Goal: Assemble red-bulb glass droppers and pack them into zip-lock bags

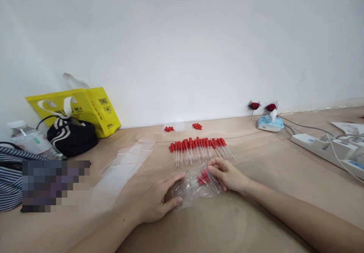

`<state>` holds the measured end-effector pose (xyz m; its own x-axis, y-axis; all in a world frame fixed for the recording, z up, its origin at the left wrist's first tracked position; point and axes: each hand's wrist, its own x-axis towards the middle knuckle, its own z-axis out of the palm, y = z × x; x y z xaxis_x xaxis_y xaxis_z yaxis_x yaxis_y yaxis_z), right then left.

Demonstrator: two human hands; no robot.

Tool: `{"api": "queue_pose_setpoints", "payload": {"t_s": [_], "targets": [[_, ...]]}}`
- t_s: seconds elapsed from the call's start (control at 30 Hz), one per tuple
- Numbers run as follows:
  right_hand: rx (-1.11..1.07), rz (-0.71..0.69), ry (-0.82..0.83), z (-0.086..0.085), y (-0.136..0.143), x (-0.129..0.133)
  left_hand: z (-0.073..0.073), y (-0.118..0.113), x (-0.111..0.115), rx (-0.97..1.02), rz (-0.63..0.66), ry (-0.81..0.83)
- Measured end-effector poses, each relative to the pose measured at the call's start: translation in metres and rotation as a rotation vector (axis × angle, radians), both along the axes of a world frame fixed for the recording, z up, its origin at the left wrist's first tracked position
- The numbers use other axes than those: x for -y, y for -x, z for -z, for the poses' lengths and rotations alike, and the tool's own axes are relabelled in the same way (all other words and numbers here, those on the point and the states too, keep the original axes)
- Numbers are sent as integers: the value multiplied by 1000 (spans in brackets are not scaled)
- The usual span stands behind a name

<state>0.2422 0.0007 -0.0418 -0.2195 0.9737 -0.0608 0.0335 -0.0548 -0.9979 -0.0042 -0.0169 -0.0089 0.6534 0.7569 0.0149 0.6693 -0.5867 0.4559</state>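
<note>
A clear plastic bag (196, 186) with several red-topped pieces inside lies between my hands. My right hand (224, 173) pinches the bag's upper right edge between thumb and fingers. My left hand (160, 200) rests at the bag's left side, thumb and fingers apart, touching the plastic. Just beyond the bag, several clear droppers with red bulbs (196, 146) lie in a row, bulbs pointing away from me. Farther back are small clear bags holding red pieces (168, 129). Flat clear bags (125, 169) are spread to the left of the droppers.
Along the left stand a yellow bag (105, 112), a black pouch (74, 137), a plastic bottle (31, 139) and striped cloth (10, 184). A tissue pack (270, 123), dark red flowers (254, 105) and a white power strip (327, 148) with cables are on the right.
</note>
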Motion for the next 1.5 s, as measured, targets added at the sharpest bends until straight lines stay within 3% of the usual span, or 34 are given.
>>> {"api": "queue_pose_setpoints", "payload": {"t_s": [0.27, 0.43, 0.5, 0.63, 0.9, 1.13, 1.3, 1.5], "targets": [[125, -18, -90, 9, 1, -2, -2, -2, 0, -13, 17, 8], [436, 360, -323, -3, -41, -40, 0, -2, -1, 11, 51, 7], [606, 455, -279, -7, -61, -61, 1, -1, -2, 16, 48, 4], [654, 542, -198, -5, -84, -96, 4, 0, -4, 15, 56, -6], [550, 592, -57, 7, -74, -120, 2, -1, -3, 20, 75, 2], [237, 616, -7, -6, -70, -112, 5, 1, -4, 35, 76, -5], [-36, 567, -59, -20, -73, -82, 4, 0, -6, 24, 91, -9], [-252, 568, -57, -4, -55, -35, -6, -5, -2, -54, 58, -8]]}}
